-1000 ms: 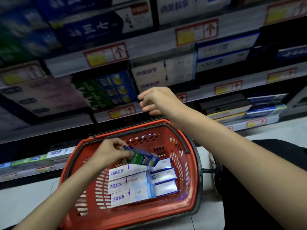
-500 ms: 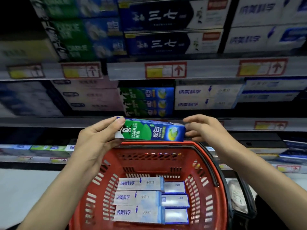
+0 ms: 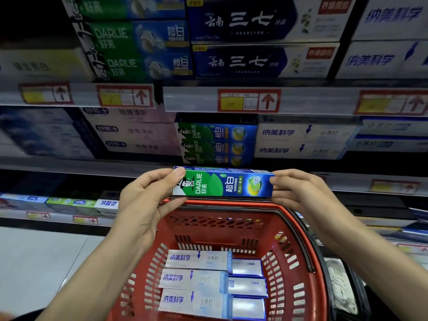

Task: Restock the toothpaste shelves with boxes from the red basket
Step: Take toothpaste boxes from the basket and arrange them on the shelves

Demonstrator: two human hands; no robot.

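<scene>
Stocked toothpaste shelves (image 3: 231, 100) face a red basket (image 3: 298, 228). The left hand (image 3: 148, 200) and right hand (image 3: 298, 193) grip opposite ends of a green toothpaste box (image 3: 222, 183), level above the basket.

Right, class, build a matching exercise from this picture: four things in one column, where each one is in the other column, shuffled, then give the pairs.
Things
1. green Darlie box
2. white boxes
3. dark blue boxes
4. red basket

Places
a. on the upper shelf
b. below the held box
c. lying inside the basket
d. held between left hand and right hand

Pairs: 1-d, 2-c, 3-a, 4-b
</scene>
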